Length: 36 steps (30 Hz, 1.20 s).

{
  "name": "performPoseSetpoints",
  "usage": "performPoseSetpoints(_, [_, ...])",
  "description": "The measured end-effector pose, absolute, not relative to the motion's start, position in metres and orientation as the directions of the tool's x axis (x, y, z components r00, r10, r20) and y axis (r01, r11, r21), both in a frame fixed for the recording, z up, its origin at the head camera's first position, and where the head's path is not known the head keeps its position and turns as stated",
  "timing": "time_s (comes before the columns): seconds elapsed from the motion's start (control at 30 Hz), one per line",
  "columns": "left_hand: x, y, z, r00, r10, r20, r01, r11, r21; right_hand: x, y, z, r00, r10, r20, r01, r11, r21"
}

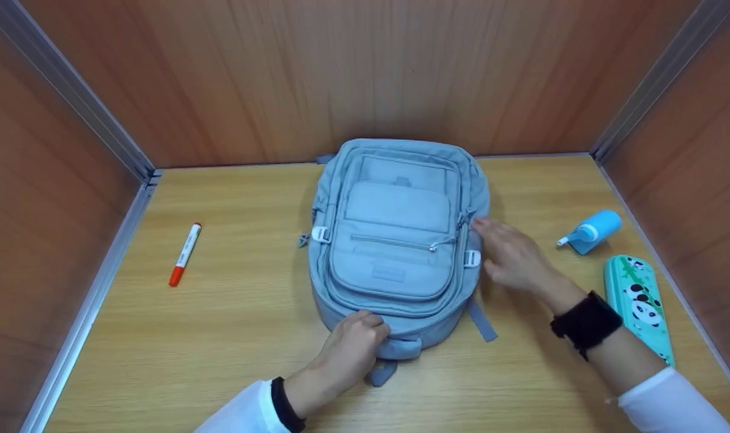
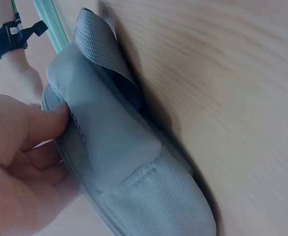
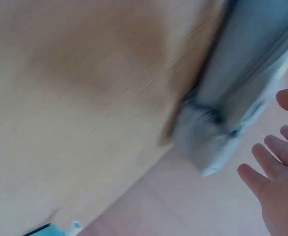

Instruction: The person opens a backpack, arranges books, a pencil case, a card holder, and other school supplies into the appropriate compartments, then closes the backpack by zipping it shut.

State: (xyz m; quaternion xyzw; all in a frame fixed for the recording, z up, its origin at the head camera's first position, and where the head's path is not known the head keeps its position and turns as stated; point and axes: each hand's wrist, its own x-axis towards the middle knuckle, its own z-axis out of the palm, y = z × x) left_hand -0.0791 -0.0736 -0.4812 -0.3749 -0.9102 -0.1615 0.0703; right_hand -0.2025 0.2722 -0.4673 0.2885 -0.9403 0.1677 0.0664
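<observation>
A light blue-grey backpack lies front side up on the table. At its near end, my left hand pinches the zipped edge. In the left wrist view the thumb presses on that edge, with the other fingers curled beneath it. A folded grey webbing strap sticks out just past the hand. My right hand is at the bag's right side, by the white buckle. Its fingers are spread and hold nothing in the right wrist view, which is blurred.
A white marker with a red cap lies on the left of the table. On the right are a small blue bottle with a nozzle and a turquoise panda pencil case, partly behind my right forearm. Wooden panels enclose three sides.
</observation>
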Motion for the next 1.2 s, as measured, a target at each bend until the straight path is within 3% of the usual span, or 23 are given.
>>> performPoseSetpoints(0.17, [-0.082, -0.089, -0.478, -0.735, 0.634, 0.242, 0.678, 0.694, 0.243, -0.237, 0.281, -0.476, -0.826, -0.531, 0.188, -0.562, 0.801, -0.206])
performPoseSetpoints(0.43, [-0.089, -0.109, -0.478, -0.777, 0.582, 0.238, 0.628, 0.739, 0.245, -0.259, 0.287, -0.487, -0.748, -0.588, 0.308, -0.644, 0.755, -0.122])
performPoseSetpoints(0.63, [-0.1, -0.124, -0.479, -0.77, 0.55, 0.322, 0.614, 0.777, 0.139, -0.254, 0.294, -0.488, -0.712, -0.615, 0.339, -0.684, 0.716, -0.137])
performPoseSetpoints(0.9, [-0.125, -0.144, -0.486, -0.749, 0.518, 0.413, 0.581, 0.814, 0.032, -0.239, 0.293, -0.495, -0.612, -0.687, 0.392, -0.754, 0.656, -0.03])
performPoseSetpoints(1.2, [-0.151, -0.155, -0.486, -0.847, 0.373, 0.379, 0.357, 0.927, -0.114, -0.212, 0.281, -0.496, -0.566, -0.727, 0.388, -0.763, 0.641, 0.088])
